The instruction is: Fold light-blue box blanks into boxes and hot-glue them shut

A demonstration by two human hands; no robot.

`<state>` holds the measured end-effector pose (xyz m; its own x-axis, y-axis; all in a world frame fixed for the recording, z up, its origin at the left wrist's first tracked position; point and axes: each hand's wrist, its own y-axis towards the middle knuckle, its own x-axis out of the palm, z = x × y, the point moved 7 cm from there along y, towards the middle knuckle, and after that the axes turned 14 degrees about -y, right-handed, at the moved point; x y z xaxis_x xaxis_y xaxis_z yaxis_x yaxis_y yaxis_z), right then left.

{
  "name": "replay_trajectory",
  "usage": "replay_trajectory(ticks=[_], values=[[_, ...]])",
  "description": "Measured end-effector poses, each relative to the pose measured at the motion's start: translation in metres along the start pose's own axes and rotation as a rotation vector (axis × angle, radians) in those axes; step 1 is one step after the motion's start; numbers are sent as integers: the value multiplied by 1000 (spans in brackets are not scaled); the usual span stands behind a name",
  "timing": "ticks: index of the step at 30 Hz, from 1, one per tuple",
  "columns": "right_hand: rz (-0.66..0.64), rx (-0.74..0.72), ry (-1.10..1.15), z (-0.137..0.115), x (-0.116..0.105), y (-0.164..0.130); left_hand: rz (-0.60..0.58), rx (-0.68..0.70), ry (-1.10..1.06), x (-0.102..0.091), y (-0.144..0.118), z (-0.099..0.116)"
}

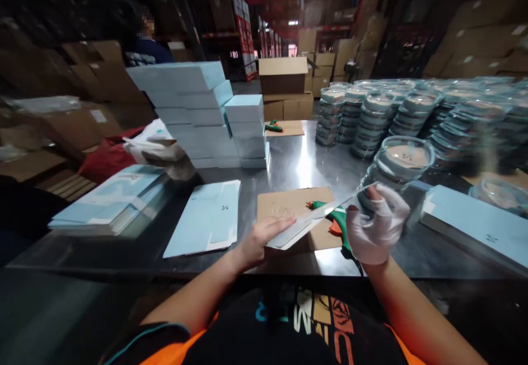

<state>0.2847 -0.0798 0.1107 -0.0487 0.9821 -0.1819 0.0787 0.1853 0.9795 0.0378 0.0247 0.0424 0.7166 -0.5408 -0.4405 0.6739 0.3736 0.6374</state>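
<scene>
The left hand [268, 233] clasps the folded card [303, 228] at its near end, the gloved right hand [377, 225] pinching the far corner, above the green glue gun [340, 222]! Light, bendy, easily creased, I'd judge: edges are the hold. Beyond, the mark on the blue sheets [198, 225] is too small to read.

Worktop [284, 171]: dark metal, glossy, bright glare streak mid-frame. Directly on it: pale-blue boxes [206, 126] stacked in tiers, upper left of centre; banded bundle of pale-blue sheets [109, 203], left; looser pile of pale-blue sheets [202, 219], lower left of centre; brown cardboard [270, 203], centre; smaller cardboard piece [295, 128] beyond; clear round containers [373, 126] in columns, upper right; long pale-blue stack [470, 219], right edge, cut by frame.
</scene>
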Motion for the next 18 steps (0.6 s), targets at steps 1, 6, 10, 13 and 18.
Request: replay_trajectory(ticks=[1,6,10,13,18], values=[[20,-69,-16,-2,-10,5,-50,38,56,-2,1,7],[-118,-161,230,-10,-24,15,-211,99,296,-11,4,30],[-21,-107,17,-3,-31,12,-177,213,319,-22,3,43],[-127,-221,118,-5,-24,18,-176,246,366,-29,0,43],[-450,-418,542,-28,-14,20,-217,263,457,-38,-6,42]])
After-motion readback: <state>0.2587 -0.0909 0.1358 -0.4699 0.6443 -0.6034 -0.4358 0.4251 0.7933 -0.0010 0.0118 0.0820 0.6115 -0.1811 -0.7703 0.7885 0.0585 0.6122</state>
